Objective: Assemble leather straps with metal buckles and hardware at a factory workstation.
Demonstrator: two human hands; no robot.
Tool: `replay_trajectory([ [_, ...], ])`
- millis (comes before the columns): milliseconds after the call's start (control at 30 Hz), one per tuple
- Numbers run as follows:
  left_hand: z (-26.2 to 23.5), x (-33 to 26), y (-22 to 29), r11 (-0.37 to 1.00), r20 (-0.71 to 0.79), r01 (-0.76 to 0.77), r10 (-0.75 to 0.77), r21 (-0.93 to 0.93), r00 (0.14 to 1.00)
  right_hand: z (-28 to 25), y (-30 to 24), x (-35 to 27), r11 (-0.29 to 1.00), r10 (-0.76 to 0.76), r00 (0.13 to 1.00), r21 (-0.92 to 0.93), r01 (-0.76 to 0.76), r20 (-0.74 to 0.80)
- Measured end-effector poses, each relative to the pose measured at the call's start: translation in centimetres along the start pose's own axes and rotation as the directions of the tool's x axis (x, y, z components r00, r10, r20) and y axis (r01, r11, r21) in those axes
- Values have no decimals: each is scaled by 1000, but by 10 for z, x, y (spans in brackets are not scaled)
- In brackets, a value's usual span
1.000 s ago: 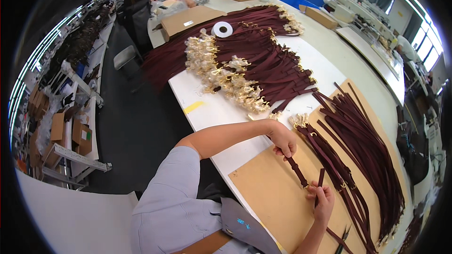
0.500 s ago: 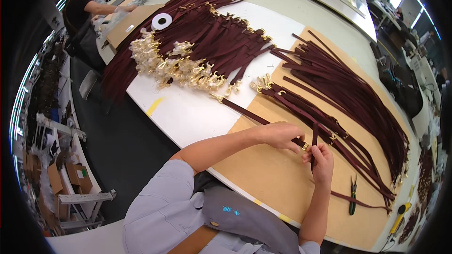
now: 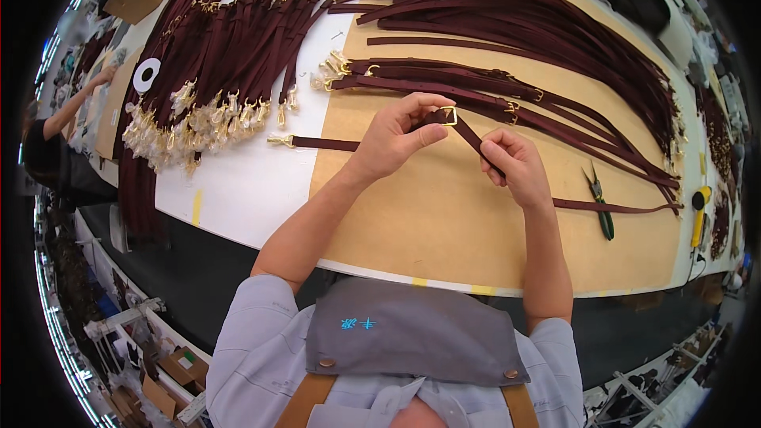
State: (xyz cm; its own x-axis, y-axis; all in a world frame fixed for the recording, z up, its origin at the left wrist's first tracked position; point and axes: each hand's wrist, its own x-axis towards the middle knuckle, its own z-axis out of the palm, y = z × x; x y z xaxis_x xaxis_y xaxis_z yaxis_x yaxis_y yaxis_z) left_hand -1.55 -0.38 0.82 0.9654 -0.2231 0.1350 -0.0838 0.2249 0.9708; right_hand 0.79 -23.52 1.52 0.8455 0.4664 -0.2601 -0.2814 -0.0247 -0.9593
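White table point(image 3: 238, 190): brown board point(image 3: 444, 222), maroon straps point(image 3: 539, 40), clasped strap pile point(image 3: 214, 71), green snips point(image 3: 600, 202).

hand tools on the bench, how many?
2: green-handled snips on the brown board right of the right hand; a yellow tool at the far right edge. Straps may hide more.

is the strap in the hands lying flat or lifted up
Lifted: left hand and right hand hold the strap off the cardboard sheet.

Bare cardboard sheet point(image 3: 444, 222) before hands; strap piles point(image 3: 507, 40) beyond, snips point(image 3: 600, 198) right.
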Motion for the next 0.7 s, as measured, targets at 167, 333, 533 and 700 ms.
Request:
replay_trajectory([
  [167, 7, -6, -2, 998, -5, 66, -66, -6, 998, -3, 3, -4, 999, -23, 998, 50, 20, 51],
  [333, 12, -7, -11, 995, 58, 99, -98, -9, 993, -5, 5, -4, 991, -54, 987, 127, 35, 150],
  [533, 35, -6, -27, 987, 108, 138, -146, 81, 983, 13, 12, 1, 949, -132, 988, 299, 101, 83],
  [700, 65, 15, 2, 984, 75, 15, -29, 180, 997, 17, 0, -13, 924, -358, 881, -254, 287, -308],
])
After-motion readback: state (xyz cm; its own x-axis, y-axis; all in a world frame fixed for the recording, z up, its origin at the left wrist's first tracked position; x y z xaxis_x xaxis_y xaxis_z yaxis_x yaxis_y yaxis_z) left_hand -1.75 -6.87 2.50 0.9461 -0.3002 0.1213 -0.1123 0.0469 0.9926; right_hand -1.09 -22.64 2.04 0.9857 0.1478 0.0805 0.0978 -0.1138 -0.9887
